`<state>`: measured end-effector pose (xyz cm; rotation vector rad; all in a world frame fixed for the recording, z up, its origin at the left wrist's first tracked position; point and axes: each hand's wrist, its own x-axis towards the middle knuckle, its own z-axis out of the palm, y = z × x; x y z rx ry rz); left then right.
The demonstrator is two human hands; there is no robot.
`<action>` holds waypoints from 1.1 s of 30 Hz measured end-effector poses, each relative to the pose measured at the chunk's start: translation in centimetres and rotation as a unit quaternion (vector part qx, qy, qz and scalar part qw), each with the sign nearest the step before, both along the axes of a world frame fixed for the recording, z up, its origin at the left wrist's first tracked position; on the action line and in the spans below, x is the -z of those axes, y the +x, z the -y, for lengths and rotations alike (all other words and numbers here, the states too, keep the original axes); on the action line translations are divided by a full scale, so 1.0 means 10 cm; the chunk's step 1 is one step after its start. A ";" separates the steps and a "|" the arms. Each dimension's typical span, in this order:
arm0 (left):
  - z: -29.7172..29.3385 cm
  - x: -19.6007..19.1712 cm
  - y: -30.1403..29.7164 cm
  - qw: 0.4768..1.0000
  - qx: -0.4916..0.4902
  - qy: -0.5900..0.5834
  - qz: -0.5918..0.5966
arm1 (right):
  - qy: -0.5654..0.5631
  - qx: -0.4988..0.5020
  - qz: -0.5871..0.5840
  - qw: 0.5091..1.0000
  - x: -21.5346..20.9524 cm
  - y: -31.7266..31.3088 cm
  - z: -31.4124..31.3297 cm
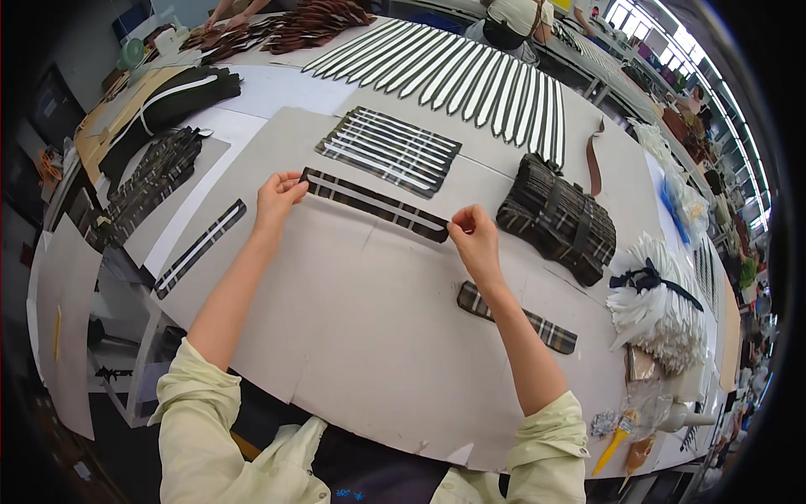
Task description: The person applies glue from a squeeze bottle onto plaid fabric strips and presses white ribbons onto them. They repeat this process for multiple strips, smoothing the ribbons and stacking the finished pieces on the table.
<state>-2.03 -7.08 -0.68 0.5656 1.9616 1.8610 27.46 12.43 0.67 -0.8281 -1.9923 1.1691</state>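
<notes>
My left hand [274,206] pinches the left end of a dark plaid fabric strip [375,205] with a white band along its middle. My right hand [476,238] grips the other end between thumb and fingers, so the strip stretches between them at or just above the table. Just beyond it lies a row of overlapping plaid strips [388,151] with white bands. A plain plaid strip [551,329] passes partly under my right forearm. Left of my left forearm rests a single banded strip [200,249]. A tied bundle of plaid strips [558,218] sits right of my right hand.
Long pointed black-and-white strips [470,80] cover the table's far side. Dark fabric heaps [172,105] lie at left. On the right are a white tied bundle [655,294] and a yellow-handled brush [614,445]. Another person's hands [231,17] touch brown pieces [315,25] far left.
</notes>
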 end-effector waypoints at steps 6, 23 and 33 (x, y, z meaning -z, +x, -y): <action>-0.48 0.23 -0.68 0.993 -0.056 -0.048 -0.096 | 0.026 0.019 -0.006 0.999 0.24 -0.65 -0.26; -0.75 0.50 -0.76 0.939 -0.123 -0.182 -0.264 | 0.129 0.030 0.069 0.989 0.42 -0.84 -0.47; -0.84 0.48 -0.68 0.915 -0.118 -0.203 -0.327 | 0.117 0.055 0.009 0.992 0.24 -0.51 -0.41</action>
